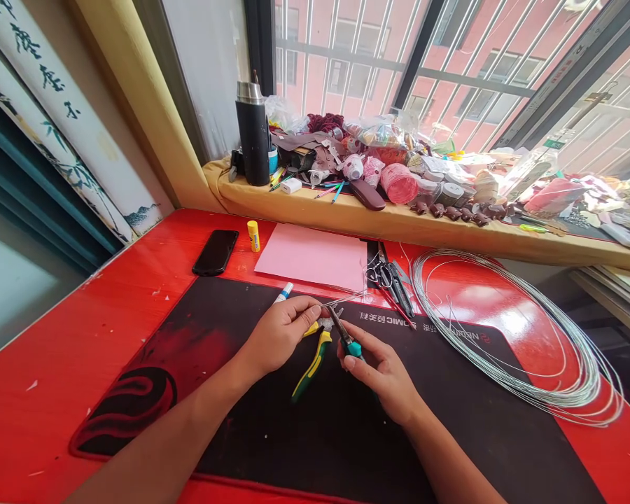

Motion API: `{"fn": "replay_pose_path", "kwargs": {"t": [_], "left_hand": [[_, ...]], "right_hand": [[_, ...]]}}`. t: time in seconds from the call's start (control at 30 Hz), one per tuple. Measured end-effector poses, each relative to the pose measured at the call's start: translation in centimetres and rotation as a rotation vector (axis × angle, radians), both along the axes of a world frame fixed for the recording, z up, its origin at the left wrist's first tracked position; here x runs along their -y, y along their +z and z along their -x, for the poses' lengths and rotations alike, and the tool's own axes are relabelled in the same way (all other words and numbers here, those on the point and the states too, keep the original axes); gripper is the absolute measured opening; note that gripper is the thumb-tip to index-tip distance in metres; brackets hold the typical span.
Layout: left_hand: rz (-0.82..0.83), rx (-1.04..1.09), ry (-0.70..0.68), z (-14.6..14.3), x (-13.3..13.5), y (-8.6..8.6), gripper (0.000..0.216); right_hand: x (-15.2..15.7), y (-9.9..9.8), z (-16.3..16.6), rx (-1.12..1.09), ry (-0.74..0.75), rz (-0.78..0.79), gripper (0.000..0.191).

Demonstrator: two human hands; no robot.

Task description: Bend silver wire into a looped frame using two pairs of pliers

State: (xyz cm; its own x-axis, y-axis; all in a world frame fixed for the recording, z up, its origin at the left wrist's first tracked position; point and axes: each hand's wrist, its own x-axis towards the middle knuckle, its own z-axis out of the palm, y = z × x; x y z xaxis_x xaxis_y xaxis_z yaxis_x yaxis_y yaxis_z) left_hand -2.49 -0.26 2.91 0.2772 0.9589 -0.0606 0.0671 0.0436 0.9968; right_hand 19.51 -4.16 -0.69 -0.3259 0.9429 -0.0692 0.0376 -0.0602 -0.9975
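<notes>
**Thin wire and pliers in two hands above a dark mat**

Near the middle of the frame, the person's left grip [281, 330] was pinched closed, thumb against fingers, on a thin wire [346, 299]; the wire's free length slanted toward the upper right, in front of the scissors [380, 275]. The right grip [381, 371] was wrapped around the teal-handled pliers [353, 348], whose nose pointed up and left, its tip at the wire just beside the left fingertips; whether the nose was closed on the wire could not be told.

Below the hands lay the black mat [304, 448], on a red surface [31, 392]; green-and-yellow pliers [311, 367] rested on the mat between the two grips, partly hidden by the left; a white-and-blue tube [284, 292] showed just behind the left grip.

At the right of the frame lay a large coil of wire [582, 395], overlapping the mat's edge; at upper centre, a pink sheet [315, 257] lay between a yellow glue stick [253, 236] and the scissors; left of the glue stick lay a black phone [215, 253].
</notes>
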Motion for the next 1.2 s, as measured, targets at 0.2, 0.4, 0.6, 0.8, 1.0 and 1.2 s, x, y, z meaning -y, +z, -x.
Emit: {"fn": "replay_pose_path", "kwargs": {"t": [0.2,0.4,0.6,0.8,1.0,1.2], "left_hand": [[0.006,0.035,0.001,0.0,0.0,0.2,0.038],[0.172,0.202,-0.005,0.0,-0.3,-0.5,0.043],[0.293,0.259,-0.036,0.5,-0.4,-0.6,0.037],[0.31,0.244,-0.051,0.7,-0.3,-0.7,0.037],[0.283,0.231,-0.022,0.7,-0.4,-1.0,0.036],[0.248,0.243,-0.016,0.5,-0.4,-0.9,0.031]], "right_hand": [[0.1,0.2,-0.1,0.031,-0.005,-0.031,0.056],[0.3,0.5,0.0,0.061,-0.009,-0.065,0.056],[0.2,0.6,0.1,0.12,0.001,-0.124,0.054],[0.3,0.5,0.0,0.124,0.016,-0.112,0.054],[0.4,0.7,0.1,0.13,0.034,-0.123,0.053],[0.4,0.4,0.2,0.142,0.049,-0.163,0.051]]}}
